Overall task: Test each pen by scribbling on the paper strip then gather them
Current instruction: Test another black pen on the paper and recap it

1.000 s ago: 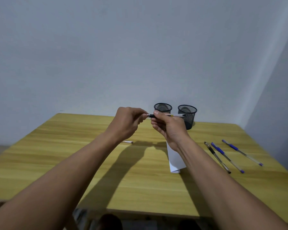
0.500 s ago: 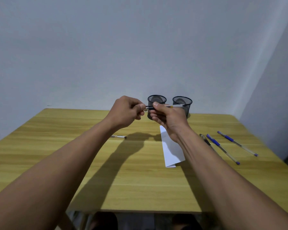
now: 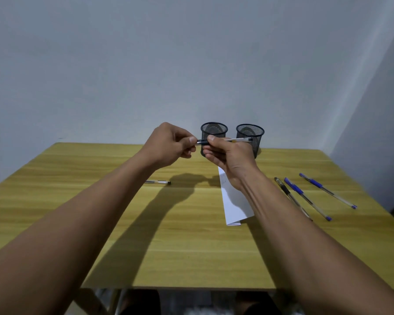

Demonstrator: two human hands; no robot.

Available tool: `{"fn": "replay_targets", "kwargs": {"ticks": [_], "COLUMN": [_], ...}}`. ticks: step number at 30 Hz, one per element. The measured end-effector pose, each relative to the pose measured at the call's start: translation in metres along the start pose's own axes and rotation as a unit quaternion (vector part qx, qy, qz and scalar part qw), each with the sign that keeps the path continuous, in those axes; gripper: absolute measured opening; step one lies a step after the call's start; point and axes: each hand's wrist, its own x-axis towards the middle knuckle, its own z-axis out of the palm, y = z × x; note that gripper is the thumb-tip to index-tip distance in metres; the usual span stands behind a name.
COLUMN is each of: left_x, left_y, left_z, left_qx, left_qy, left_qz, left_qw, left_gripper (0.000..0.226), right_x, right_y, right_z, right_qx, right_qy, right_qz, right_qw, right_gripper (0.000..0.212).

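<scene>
A clear pen with a black grip is held level above the table by both hands. My right hand pinches its barrel near the grip, and my left hand pinches its left end. The white folded paper strip lies on the table under my right wrist, partly hidden by it. Three pens lie to the right: a black one, a blue one and another blue one. One more clear pen lies left of centre.
Two black mesh pen cups stand at the table's back edge, the left cup behind my fingers and the right cup behind the pen's far end. The wooden table meets a grey wall, with a corner to the right.
Both hands stay on the same pen and have drawn slightly closer together. The view has tilted, so the table and cups sit lower and nearer in frame.
</scene>
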Motion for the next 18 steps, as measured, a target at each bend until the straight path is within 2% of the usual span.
{"fn": "replay_targets", "kwargs": {"ticks": [2, 5, 8, 11, 13, 18], "left_x": [0.002, 0.002, 0.002, 0.004, 0.014, 0.036], "left_y": [0.0, -0.002, -0.028, -0.044, -0.045, -0.056], "left_z": [0.001, -0.007, -0.031, -0.021, 0.003, 0.045], "left_qx": [0.03, -0.042, -0.014, 0.081, 0.101, 0.102], "left_qy": [-0.003, -0.023, 0.055, 0.021, 0.004, 0.054], "left_qz": [0.001, -0.057, -0.064, -0.073, -0.063, -0.082], "left_qw": [1.0, 0.997, 0.996, 0.994, 0.993, 0.99], "left_gripper": [0.02, 0.024, 0.021, 0.013, 0.012, 0.014], "right_x": [0.001, 0.004, 0.01, 0.01, 0.011, 0.012], "right_y": [0.001, -0.002, -0.008, 0.002, 0.011, 0.021], "right_z": [0.002, -0.005, -0.036, -0.042, -0.036, -0.046], "right_qx": [-0.006, -0.007, 0.01, -0.1, -0.173, -0.22], "right_qy": [-0.002, 0.008, 0.068, 0.045, 0.029, 0.045], "right_qz": [0.001, -0.002, -0.007, -0.022, -0.031, -0.021], "right_qw": [1.0, 1.0, 0.998, 0.994, 0.984, 0.974], "right_gripper": [0.01, 0.011, 0.011, 0.012, 0.014, 0.015]}}
